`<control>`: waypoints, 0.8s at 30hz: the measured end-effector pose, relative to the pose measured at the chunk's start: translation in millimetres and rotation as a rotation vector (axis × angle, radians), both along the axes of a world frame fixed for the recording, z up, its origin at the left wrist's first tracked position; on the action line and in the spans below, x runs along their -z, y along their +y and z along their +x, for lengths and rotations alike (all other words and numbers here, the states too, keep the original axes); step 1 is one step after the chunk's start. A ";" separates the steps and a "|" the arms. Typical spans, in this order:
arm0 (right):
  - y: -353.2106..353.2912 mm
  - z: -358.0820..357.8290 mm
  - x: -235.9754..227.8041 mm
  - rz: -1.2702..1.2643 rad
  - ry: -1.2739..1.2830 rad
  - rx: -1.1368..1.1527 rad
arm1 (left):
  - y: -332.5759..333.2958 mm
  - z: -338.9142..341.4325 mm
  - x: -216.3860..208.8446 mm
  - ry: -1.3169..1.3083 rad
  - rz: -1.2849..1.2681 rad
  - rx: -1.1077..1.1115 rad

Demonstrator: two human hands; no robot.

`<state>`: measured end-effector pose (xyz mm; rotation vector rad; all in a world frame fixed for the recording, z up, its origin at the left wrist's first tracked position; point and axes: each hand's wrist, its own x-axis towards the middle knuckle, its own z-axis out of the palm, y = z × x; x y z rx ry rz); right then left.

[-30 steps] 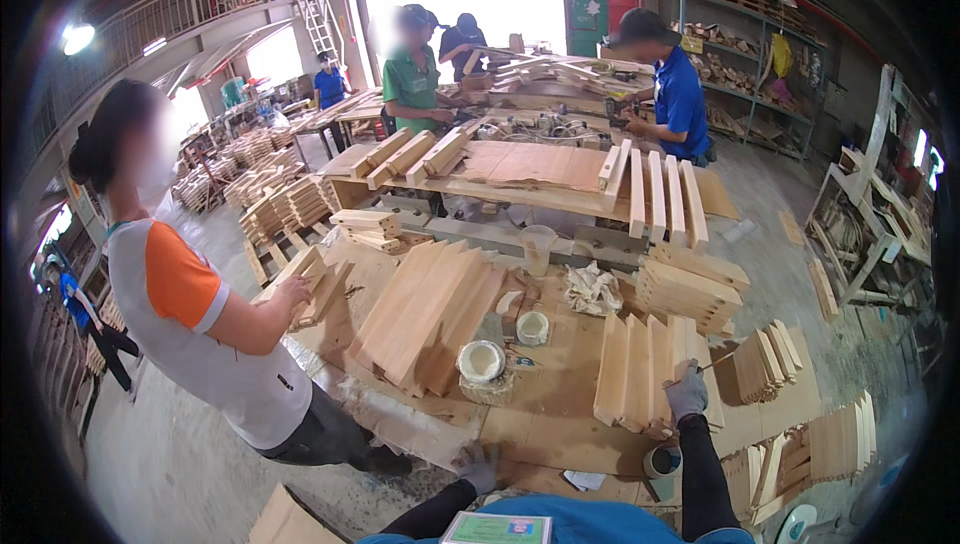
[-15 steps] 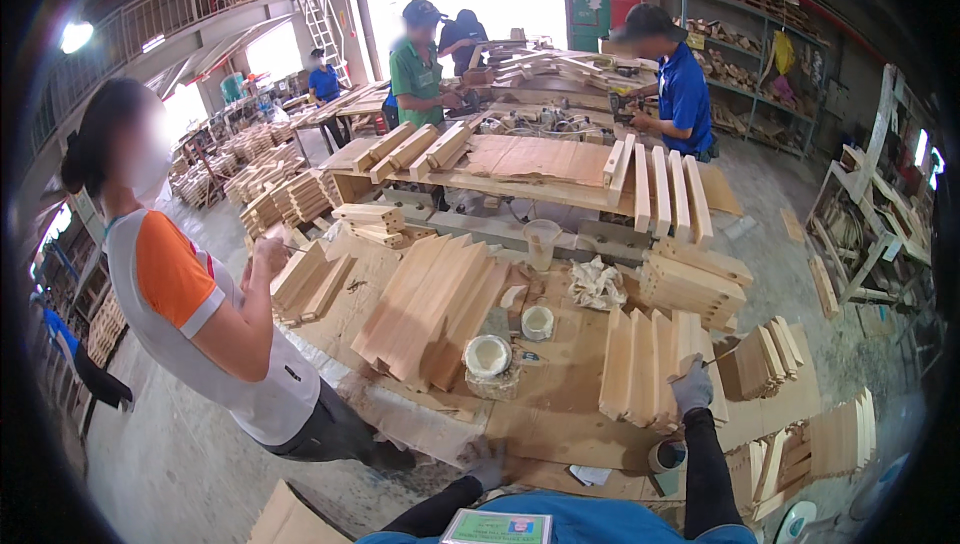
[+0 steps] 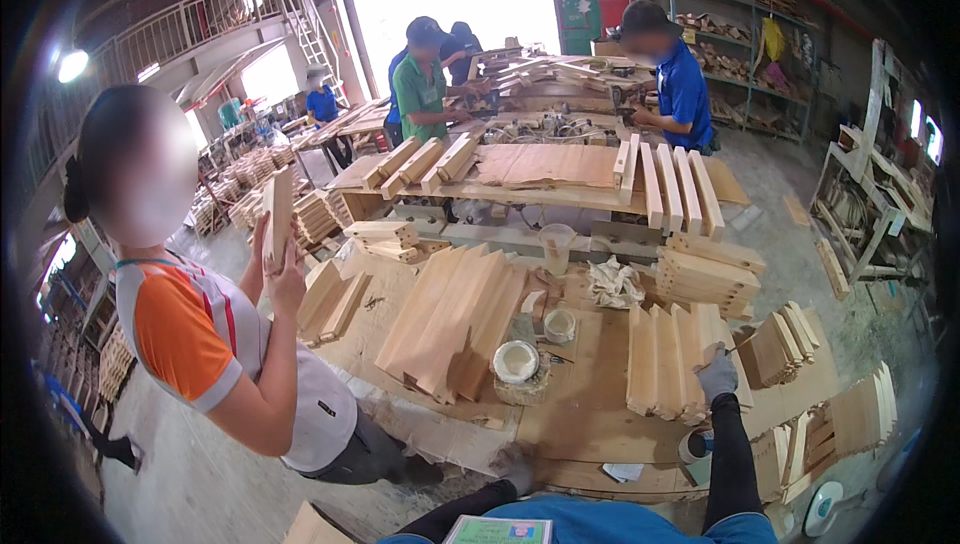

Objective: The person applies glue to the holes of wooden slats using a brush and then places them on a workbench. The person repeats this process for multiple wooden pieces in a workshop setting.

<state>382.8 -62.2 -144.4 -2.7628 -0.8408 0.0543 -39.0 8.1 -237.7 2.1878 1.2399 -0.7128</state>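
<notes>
My right hand [image 3: 717,374], in a grey glove, is closed at the right end of a row of pale wooden boards [image 3: 662,359]. A thin stick [image 3: 742,343] pokes out from its fingers; its tip is too small to make out. My left hand [image 3: 518,471] is low at the table's near edge, gloved and blurred, so its fingers cannot be read. Between the hands, toward the middle, a white pot of pale paste [image 3: 516,362] stands next to a smaller pot [image 3: 560,325]. Left of them lies a stack of wider boards [image 3: 445,319].
At the left a co-worker holds a wooden piece [image 3: 278,216] upright in both hands. More boards [image 3: 708,274] and a crumpled cloth [image 3: 615,282] lie farther back. A cup [image 3: 696,444] stands near my right forearm. Small wooden pieces [image 3: 775,349] fan out at the right.
The view has shifted a little, so the table sits farther right. The co-worker at left has lifted a wooden piece upright. My right hand stays by the same boards.
</notes>
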 end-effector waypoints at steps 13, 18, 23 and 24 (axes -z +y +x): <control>-1.0 1.6 9.2 0.035 -0.035 -0.020 | 2.2 -15.9 114.0 -0.133 0.215 0.201; 1.2 -8.8 -11.0 0.004 0.071 -0.001 | 0.2 -16.0 66.3 -0.164 0.207 0.143; 8.0 -13.0 -11.0 0.043 0.049 -0.026 | 6.3 -17.9 102.2 0.034 0.161 0.138; 5.5 -11.3 -9.3 0.039 0.038 -0.013 | 3.9 -7.6 89.8 0.028 0.125 0.100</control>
